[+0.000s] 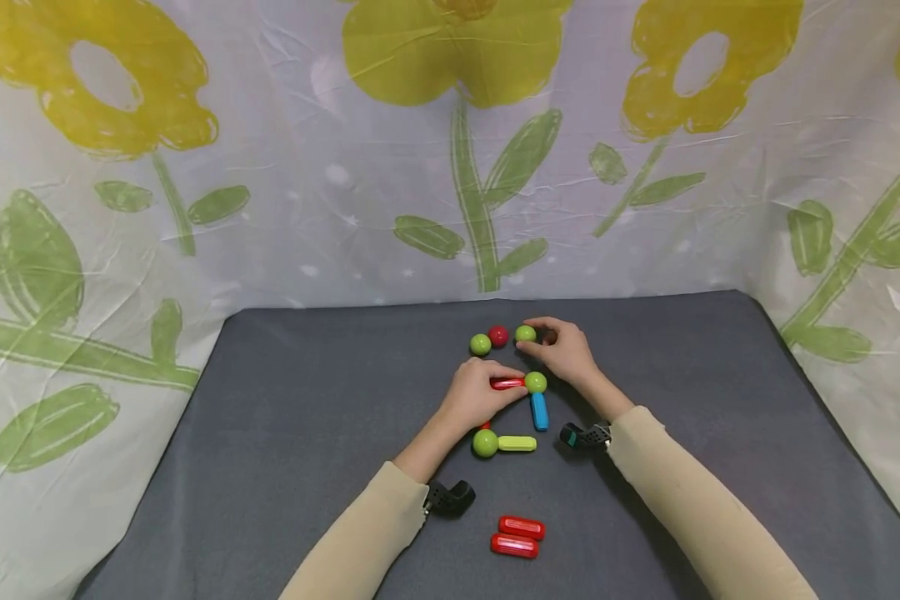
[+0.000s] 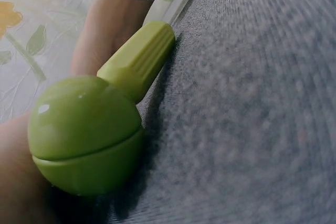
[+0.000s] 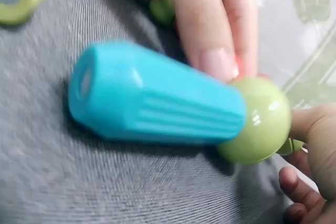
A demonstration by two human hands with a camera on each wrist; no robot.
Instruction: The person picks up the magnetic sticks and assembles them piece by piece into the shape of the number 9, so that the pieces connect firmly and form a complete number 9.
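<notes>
My left hand [image 1: 471, 396] pinches a red rod [image 1: 507, 384] whose right end meets a green ball [image 1: 536, 382]. From that ball a blue rod [image 1: 539, 412] points toward me; the right wrist view shows the blue rod [image 3: 157, 98] close up, touching the ball. Farther back, my right hand [image 1: 567, 352] holds another green ball [image 1: 526, 333] between thumb and fingers. Below my left hand lies a larger-looking green ball [image 1: 485, 443] with a yellow-green rod [image 1: 517, 444] at its right. A bit of red [image 1: 485, 426] shows above it, mostly hidden by the hand.
A red ball [image 1: 498, 337] and a green ball [image 1: 480, 345] sit side by side behind my left hand. Two loose red rods [image 1: 522, 527] lie near the front of the dark grey table [image 1: 307, 433]. Flower-printed sheeting [image 1: 307, 208] stands around the table's back and sides.
</notes>
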